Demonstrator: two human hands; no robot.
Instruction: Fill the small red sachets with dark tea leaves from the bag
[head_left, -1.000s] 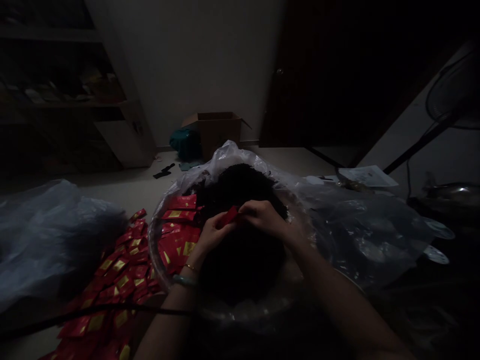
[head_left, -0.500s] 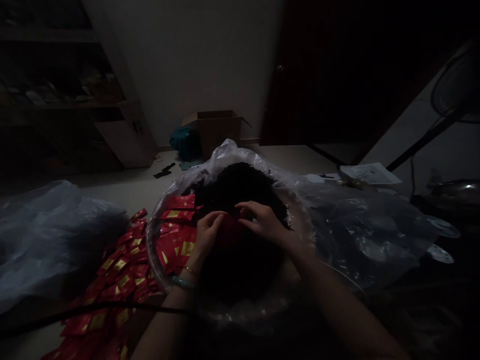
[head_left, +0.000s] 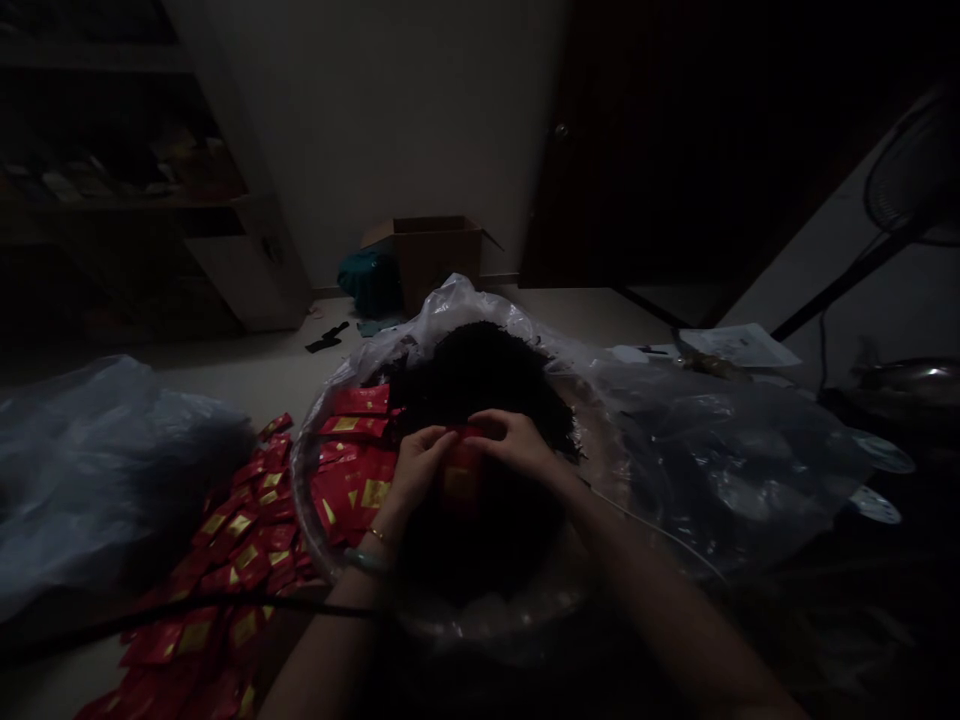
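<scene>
Between my hands hangs a red packet (head_left: 459, 490) with a gold label, dim in the low light. My left hand (head_left: 417, 464) pinches its upper left corner, closed. The closed fingers of my right hand (head_left: 517, 440) grip the upper right edge. Beneath and behind the packet lies a heap of dark, loose, leaf-like material (head_left: 484, 370). It rests in a wide round container lined with clear plastic (head_left: 307, 500). Several more red packets with gold labels (head_left: 360, 470) lie inside the container on the left. The packet's lower part fades into shadow.
A large pile of red packets (head_left: 240, 540) spreads left of the container. Translucent plastic bags (head_left: 105, 470) stand farther left, and a clear plastic sheet (head_left: 735, 450) lies right. Behind are an open cardboard box (head_left: 439, 260) and a teal bag (head_left: 369, 283). A black strap (head_left: 187, 605) crosses the lower left.
My right fingers have come down onto the packet's top edge. The packet now shows its gold label and hangs between both hands, where before it was a dark red patch.
</scene>
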